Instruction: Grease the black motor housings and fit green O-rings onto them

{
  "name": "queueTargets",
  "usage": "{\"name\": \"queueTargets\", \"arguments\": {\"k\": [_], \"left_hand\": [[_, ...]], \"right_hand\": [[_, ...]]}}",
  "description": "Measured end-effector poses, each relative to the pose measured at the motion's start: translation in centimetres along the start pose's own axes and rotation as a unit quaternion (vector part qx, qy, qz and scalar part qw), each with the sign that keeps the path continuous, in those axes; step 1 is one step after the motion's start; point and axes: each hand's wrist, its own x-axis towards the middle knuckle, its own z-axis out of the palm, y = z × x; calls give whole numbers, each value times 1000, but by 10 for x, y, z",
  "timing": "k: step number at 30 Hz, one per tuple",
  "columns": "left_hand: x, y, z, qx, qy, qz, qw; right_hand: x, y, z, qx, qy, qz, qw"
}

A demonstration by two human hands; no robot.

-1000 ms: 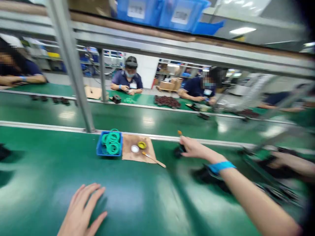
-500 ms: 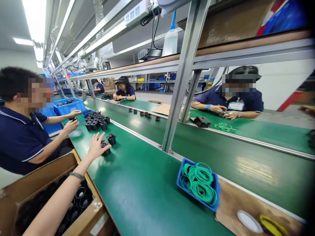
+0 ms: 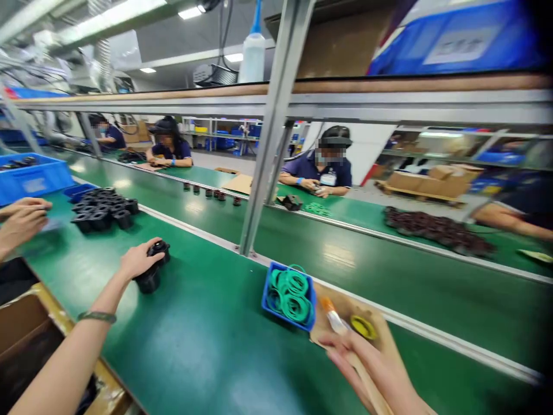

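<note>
Head view, right hand (image 3: 370,358) pinching orange-bristled brush (image 3: 332,315), left hand (image 3: 138,260) clasping round black part (image 3: 162,249)

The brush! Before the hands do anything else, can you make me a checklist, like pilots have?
1. Brush held by the right hand: ok, bristles point away from the hand.
2. Left hand at a black part: ok, thumb and fingers are about its top.
3. Yellow ring-shaped thing uncovered: ok, it shows beside the brush.
4. All green rings below the rim of the blue bin: not ok, one pokes above.
5. Bristles wet: cannot tell, too blurred.
</note>
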Motion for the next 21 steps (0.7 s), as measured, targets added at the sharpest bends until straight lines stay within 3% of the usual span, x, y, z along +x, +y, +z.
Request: {"name": "queueTargets", "arguments": {"k": [3, 8, 11, 16, 21], "left_hand": [[-37, 33, 15, -4, -13, 38, 999], [-116, 98, 42, -29, -8, 80, 996], [-152, 122, 52, -57, 7, 91, 994], [-201, 115, 56, -225, 140, 150, 952], [-249, 104, 75, -173, 178, 203, 947]], "right_hand": [[28, 8, 5, -87, -88, -86, 989], [69, 33, 45, -207, -76, -100, 970], [78, 45, 60, -229, -60, -87, 968], [83, 55, 60, -231, -57, -86, 967], [82, 49, 52, -224, -59, -93, 968]]}}
